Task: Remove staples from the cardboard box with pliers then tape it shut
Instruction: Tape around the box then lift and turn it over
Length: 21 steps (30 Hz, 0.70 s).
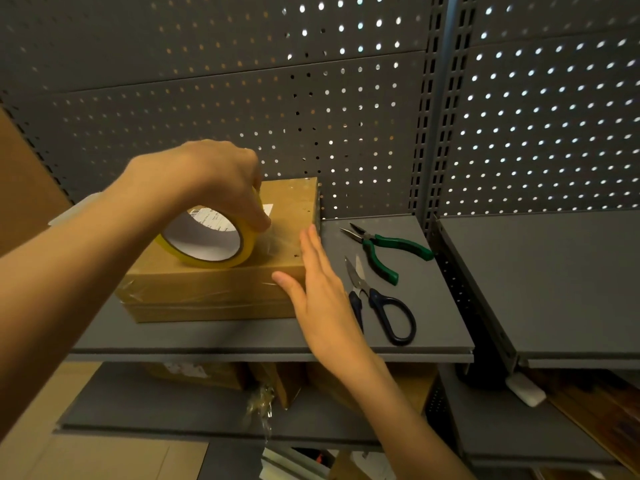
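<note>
Yellow tape roll [207, 237] in curled left fingers [252, 209]; right fingers [311, 251] flat against box [214, 289].

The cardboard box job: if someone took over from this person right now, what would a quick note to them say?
Left hand: holds the tape roll on top of the cardboard box.
Right hand: open, flat against the box's right end.
Pliers and scissors: lying on the shelf, right of the box.
Done: pliers set down; clear tape already shows on the box.
Left: finish the strip, cut it, press it down.
</note>
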Tool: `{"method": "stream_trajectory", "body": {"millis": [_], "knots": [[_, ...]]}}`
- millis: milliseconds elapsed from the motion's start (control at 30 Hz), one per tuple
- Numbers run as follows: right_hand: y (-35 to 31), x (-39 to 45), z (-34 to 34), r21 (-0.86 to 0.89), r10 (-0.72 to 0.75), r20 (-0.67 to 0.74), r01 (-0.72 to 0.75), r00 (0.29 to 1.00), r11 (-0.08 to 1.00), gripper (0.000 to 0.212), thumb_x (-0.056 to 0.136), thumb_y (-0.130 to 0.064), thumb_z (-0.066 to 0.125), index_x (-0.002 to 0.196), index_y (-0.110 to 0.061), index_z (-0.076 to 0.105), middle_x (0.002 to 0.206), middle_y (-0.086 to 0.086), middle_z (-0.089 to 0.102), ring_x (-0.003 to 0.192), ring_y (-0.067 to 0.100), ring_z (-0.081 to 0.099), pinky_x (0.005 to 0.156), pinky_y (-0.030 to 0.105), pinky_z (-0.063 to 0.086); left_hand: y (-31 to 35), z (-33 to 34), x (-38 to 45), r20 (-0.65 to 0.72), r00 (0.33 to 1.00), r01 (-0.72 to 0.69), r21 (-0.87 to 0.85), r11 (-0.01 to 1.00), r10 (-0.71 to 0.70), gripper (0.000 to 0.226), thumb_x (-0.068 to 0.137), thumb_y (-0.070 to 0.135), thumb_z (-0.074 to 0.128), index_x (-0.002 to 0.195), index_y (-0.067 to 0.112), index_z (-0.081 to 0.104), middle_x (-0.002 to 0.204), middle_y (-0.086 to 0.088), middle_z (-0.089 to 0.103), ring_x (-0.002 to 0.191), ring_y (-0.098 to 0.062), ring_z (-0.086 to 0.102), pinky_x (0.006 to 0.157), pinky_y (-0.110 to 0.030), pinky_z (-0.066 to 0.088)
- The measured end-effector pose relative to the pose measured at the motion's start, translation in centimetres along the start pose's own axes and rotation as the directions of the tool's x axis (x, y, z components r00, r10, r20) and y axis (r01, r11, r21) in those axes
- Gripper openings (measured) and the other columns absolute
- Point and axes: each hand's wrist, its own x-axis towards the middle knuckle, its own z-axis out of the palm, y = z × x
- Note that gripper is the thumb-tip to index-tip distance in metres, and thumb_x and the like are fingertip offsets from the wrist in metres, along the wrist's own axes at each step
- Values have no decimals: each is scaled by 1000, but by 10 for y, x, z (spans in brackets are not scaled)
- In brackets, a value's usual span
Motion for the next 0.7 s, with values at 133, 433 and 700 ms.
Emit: {"method": "stream_trajectory", "body": {"millis": [133,433,700], "knots": [[-2,0,-1,-27,13,0,-13,1000,1000,69,96,-41,41,148,-30,-2,154,-20,-9,139,3,10,99,16,12,4,8,2,2,992,-127,51,991,127,33,83,43,61,114,33,56,103,3,57,85,-13,46,60,-23,36],[-4,-1,-1,-60,29,-13,-29,1000,998,69,95,-40,43,149,-28,2,155,-19,-7,139,7,16,104,21,19,7,21,6,-95,981,-141,248,958,169,28,90,38,46,105,25,66,102,2,66,89,-17,54,95,-40,32],[-4,0,-2,-68,32,-11,-32,999,997,68,96,-41,43,149,-29,2,154,-20,-6,139,6,15,100,18,15,6,21,13,-49,983,-164,185,969,175,36,86,52,51,104,26,68,93,6,66,85,-14,56,78,-28,35]]}}
